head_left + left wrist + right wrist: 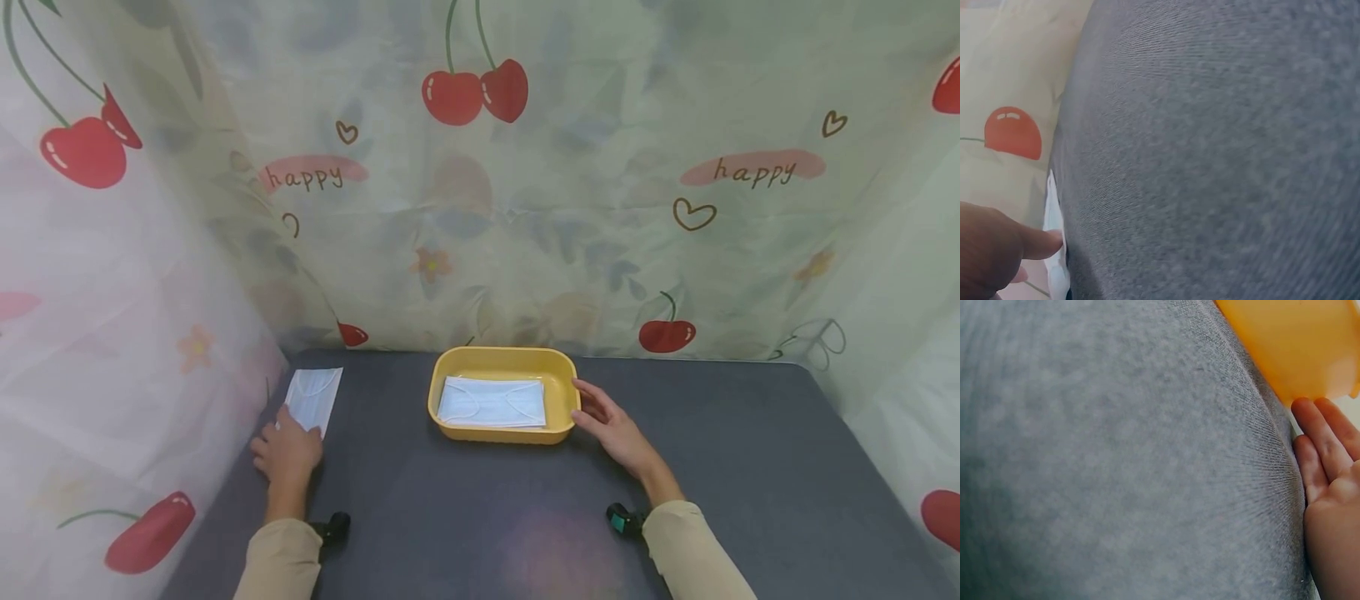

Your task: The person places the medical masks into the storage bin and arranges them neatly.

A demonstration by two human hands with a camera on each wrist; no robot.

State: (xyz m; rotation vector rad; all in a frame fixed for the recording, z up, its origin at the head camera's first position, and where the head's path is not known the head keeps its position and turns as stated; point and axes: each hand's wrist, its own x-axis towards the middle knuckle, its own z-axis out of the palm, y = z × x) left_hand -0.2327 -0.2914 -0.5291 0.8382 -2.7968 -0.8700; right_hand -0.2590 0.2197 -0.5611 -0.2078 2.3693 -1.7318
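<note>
Left hand (287, 454) lower left of frame, fingers relaxed and flat on near edge of loose mask (313, 398) on grey worktop (465, 517). Right hand (611, 425), fingers straight, touches right rim of yellow tray (558, 375) mid-frame, masks stacked inside. Risk: thin mask slides off left worktop edge if pushed rather than pinched; tray may skid

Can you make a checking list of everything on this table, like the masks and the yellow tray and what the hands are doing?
Surface: dark grey table, covered in fabric.
Job's things: yellow tray holding a face mask; a second face mask lies flat near the left edge.
Clutter: nothing seen.
Hands: left hand rests on the near end of the loose mask; right hand, fingers straight, touches the tray's right side.
Cables: nothing seen.
Surroundings: cherry-print curtain reading "happy" behind and at both sides.
</note>
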